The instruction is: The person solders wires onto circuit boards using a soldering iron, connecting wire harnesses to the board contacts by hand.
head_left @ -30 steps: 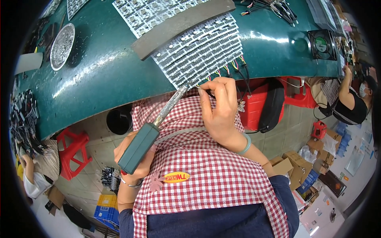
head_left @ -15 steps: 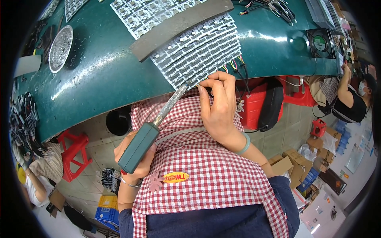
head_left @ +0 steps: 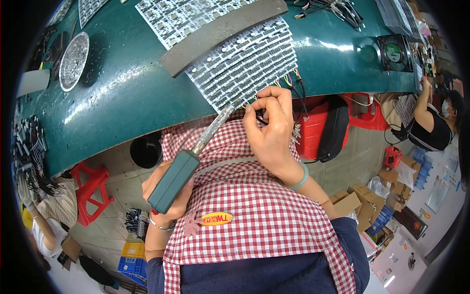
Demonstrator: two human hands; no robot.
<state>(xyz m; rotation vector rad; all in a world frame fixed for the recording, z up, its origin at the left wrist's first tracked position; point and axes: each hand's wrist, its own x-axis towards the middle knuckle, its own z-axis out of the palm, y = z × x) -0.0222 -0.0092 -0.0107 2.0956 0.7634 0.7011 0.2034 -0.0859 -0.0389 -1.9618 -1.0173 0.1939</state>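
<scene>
A soldering iron with a boxy green handle (head_left: 172, 181) is gripped in my left hand (head_left: 183, 200). Its long metal barrel (head_left: 215, 128) slants up to the near edge of a panel of small circuit boards (head_left: 245, 61). At that same edge, beside the iron's tip, my right hand (head_left: 271, 142) is closed in a pinch on a thin wire, most of which the fingers hide. Further right along the edge, coloured wires (head_left: 297, 74) stick out with black leads hanging down. A dark flat bar (head_left: 220, 36) lies across the panel.
On the green table (head_left: 122, 93) stand a shallow silver bowl (head_left: 74, 61) at left and a black fan (head_left: 394, 53) at right. Bundled cables (head_left: 30, 142) lie far left. Red stools (head_left: 90, 191) stand below the table. Another person (head_left: 433, 122) works at far right, one more at far left.
The iron's handle has shifted slightly up and right in my left hand, with the tip still at the panel's edge. My right hand's pinching fingers have moved slightly.
</scene>
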